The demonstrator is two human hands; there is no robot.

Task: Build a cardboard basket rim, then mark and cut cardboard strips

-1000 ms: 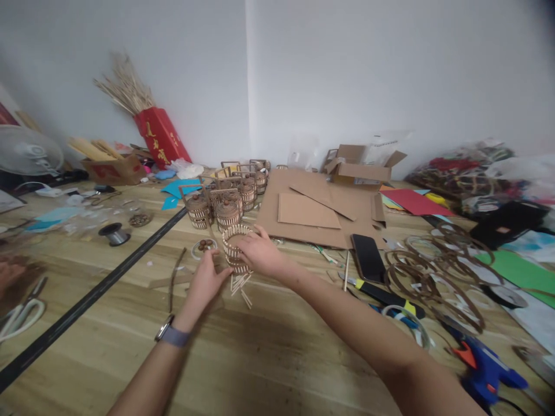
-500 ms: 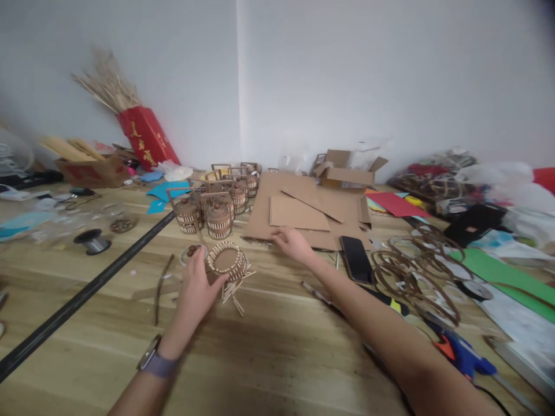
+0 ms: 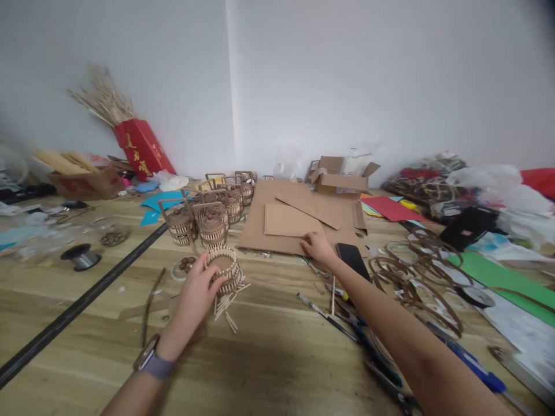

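My left hand is at the left side of a small open basket made of pale sticks, fingers at its rim and thumb against its wall. Loose sticks lie just in front of it. To the left, a round dish holds several brown beads. My right hand rests at the front edge of a large cardboard sheet, fingers curled together; whatever is under them is hidden. Beside that hand lies a black phone.
Several lidded baskets with handles stand behind. A black strip crosses the left side, near a wire spool. Brown hoops, a pen, pliers and a blue glue gun lie on the right.
My right hand has slid to the right along the cardboard's front edge, towards the phone. My left hand has closed in on the basket's rim. The view has shifted slightly.
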